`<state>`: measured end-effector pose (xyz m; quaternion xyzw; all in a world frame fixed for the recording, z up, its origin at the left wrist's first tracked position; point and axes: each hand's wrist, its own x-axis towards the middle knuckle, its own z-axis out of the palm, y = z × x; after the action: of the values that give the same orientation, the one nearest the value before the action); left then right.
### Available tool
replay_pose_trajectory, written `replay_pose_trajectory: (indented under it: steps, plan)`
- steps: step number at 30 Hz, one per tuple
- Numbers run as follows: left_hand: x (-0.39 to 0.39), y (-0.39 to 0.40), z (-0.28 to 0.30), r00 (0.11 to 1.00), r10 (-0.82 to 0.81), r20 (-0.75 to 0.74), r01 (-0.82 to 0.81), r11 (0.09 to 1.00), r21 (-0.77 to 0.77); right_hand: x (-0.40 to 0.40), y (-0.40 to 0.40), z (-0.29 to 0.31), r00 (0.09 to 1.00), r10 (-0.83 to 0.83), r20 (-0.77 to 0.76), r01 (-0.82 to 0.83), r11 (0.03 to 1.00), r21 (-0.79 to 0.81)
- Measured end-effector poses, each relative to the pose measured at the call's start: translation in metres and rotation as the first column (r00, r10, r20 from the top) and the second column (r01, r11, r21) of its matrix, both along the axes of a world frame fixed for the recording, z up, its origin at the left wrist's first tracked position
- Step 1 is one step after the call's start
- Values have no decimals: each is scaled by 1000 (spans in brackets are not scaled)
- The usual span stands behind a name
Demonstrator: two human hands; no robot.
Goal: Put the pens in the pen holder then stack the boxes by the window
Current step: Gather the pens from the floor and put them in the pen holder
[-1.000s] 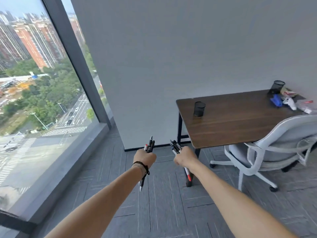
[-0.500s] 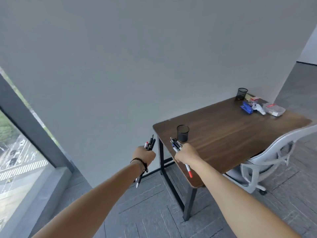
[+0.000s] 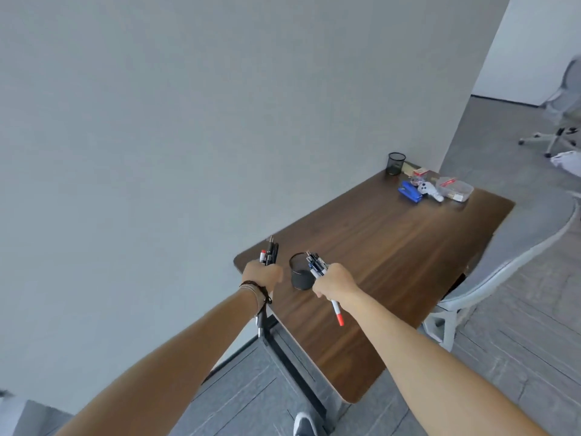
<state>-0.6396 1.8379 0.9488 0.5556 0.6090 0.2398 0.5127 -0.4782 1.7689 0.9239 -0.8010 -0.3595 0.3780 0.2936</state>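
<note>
A black mesh pen holder stands near the left corner of the dark wooden desk. My left hand is closed around a bundle of dark pens, just left of the holder. My right hand grips another bundle of pens, their tips by the holder's right rim; one white pen with a red cap sticks out below my fist. A second mesh holder sits at the desk's far end. A clear plastic box lies near it.
A blue stapler and small white items lie beside the clear box. One grey office chair is tucked at the desk's right side, another stands far right. A grey wall runs along the desk's left edge. Grey carpet tiles cover the floor.
I have walked up to the desk and the view has swung away from the window. Both hands, still holding pens, are now beside the near pen holder.
</note>
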Motion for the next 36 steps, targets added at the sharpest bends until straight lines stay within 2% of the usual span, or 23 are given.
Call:
replay_pose_trajectory:
  steps: [6, 10, 12, 15, 18, 20, 24, 30, 33, 36]
  plan:
    - [41, 88, -5, 999, 47, 20, -46, 997, -66, 53, 103, -3, 988, -113, -106, 121, 990, 72]
    - [59, 129, -19, 989, 113, 97, -97, 983, -155, 73, 157, -19, 936, -215, -278, 248, 965, 88]
    - [65, 141, -28, 975, 168, 147, -132, 965, -225, 75, 175, -35, 858, -297, -420, 358, 931, 72]
    - [69, 156, -47, 951, 242, 190, -172, 931, -322, 73, 191, -63, 692, -406, -596, 521, 853, 24]
    - [71, 171, -64, 933, 291, 210, -198, 905, -377, 71, 204, -89, 531, -470, -705, 659, 752, -5]
    - [68, 181, -73, 933, 298, 201, -199, 894, -401, 71, 212, -100, 487, -475, -733, 713, 701, 19]
    - [62, 199, -82, 940, 288, 181, -184, 878, -442, 67, 223, -114, 549, -468, -692, 730, 672, 124]
    - [60, 217, -92, 941, 290, 176, -189, 878, -439, 46, 227, -144, 758, -454, -468, 617, 731, 291]
    - [62, 221, -99, 941, 289, 177, -187, 878, -440, 38, 224, -153, 809, -444, -385, 572, 747, 339]
    - [63, 223, -103, 946, 277, 167, -181, 882, -435, 34, 221, -154, 822, -432, -370, 555, 755, 350]
